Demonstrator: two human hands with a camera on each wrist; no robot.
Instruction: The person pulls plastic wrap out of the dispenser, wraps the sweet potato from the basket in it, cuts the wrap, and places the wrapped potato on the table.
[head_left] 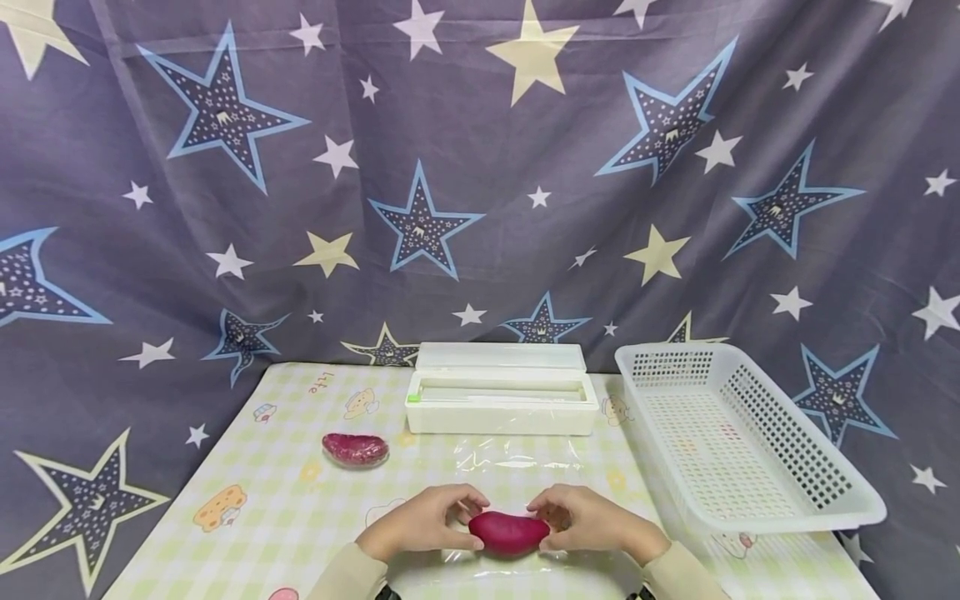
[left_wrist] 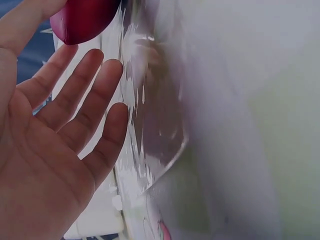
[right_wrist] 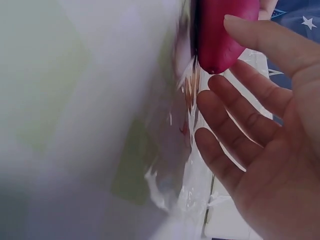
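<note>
A smooth purple-red sweet potato lies crosswise at the front of the table, over a sheet of clear plastic wrap. My left hand pinches its left end with thumb and forefinger, and my right hand pinches the right end the same way. In the left wrist view, the other fingers are spread below the sweet potato. The right wrist view has the thumb against the sweet potato, with the remaining fingers loosely bent beneath. Behind the wrap stands a white wrap dispenser box, its lid raised.
A second sweet potato, covered in shiny film, sits at the left. The white perforated basket occupies the right side of the table. A checked cloth covers the tabletop, and a starry curtain hangs behind.
</note>
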